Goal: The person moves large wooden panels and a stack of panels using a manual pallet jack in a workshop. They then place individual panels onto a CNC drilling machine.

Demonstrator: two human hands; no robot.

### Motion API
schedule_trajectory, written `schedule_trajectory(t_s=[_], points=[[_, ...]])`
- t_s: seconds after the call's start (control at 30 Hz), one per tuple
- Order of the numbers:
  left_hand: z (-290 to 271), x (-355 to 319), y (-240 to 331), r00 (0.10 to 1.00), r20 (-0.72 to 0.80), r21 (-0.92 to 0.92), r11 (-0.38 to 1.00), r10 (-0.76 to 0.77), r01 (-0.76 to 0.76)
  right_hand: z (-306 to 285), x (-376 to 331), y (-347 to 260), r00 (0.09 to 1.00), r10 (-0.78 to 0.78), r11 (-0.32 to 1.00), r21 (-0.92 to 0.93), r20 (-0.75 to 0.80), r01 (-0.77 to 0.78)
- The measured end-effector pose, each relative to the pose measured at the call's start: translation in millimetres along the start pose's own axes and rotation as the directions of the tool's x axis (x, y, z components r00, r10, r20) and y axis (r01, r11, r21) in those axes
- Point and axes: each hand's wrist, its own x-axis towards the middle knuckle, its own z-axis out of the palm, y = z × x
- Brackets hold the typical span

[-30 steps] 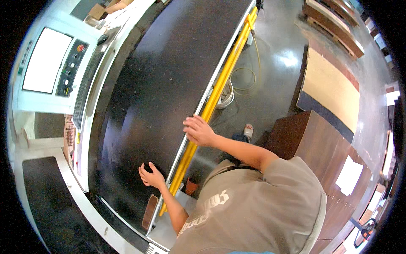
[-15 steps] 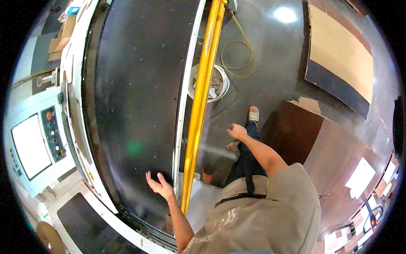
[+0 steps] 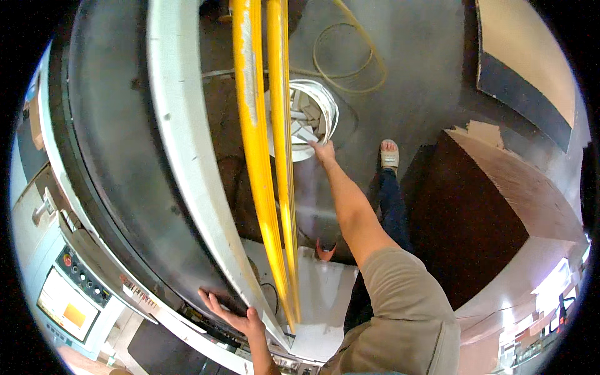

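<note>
My left hand (image 3: 234,317) is open on the near edge of the dark machine bed (image 3: 125,144), its fingers spread over the black surface and its thumb by the white side rail (image 3: 187,131). My right arm stretches down and away past two yellow bars (image 3: 259,156). At the near rim of a round white bucket (image 3: 332,103), my right hand (image 3: 323,152) has its fingers drawn together. Whether they grip the rim or something beside it is hidden. Inside the bucket lie several flat, pale offcuts (image 3: 306,119).
A control panel with a lit screen (image 3: 69,306) stands at the lower left. Yellowish hose (image 3: 369,81) coils on the floor beyond the bucket. To the right are a large brown stack (image 3: 494,206) and a tan board (image 3: 531,50). My sandalled foot (image 3: 389,155) stands between bucket and stack.
I have leaned down toward the bucket. My right hand has gone from beside my leg to the bucket's rim. My left hand has come down onto the bed's edge.
</note>
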Motion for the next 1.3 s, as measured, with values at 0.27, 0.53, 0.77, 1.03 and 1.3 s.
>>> schedule_trajectory(t_s=[0.27, 0.53, 0.77, 1.03, 1.3], points=[[-4, -21, -5, 0.995, 0.014, 0.048, 0.994, -0.103, 0.102, -3, -12, -20, 0.996, 0.040, 0.969, -0.247, 0.085, -0.018], [-8, -4, -16, 0.998, 0.038, 0.036, 0.998, -0.045, 0.043, -83, 39, -70, 0.997, -0.050, 0.893, -0.443, 0.064, 0.073], [-4, 9, -2, 1.000, 0.005, -0.029, 0.999, 0.017, -0.017, -164, 43, -98, 0.868, -0.462, 0.822, -0.280, 0.181, 0.496], [-20, 10, -8, 0.987, -0.062, 0.111, 0.984, 0.149, -0.141, -274, -42, 66, 0.782, -0.467, 0.294, -0.762, 0.413, 0.577], [-49, -19, 2, 0.993, -0.119, 0.023, 0.999, 0.026, -0.023, -365, -425, 2, 0.672, -0.037, 0.952, -0.178, 0.740, 0.248]])
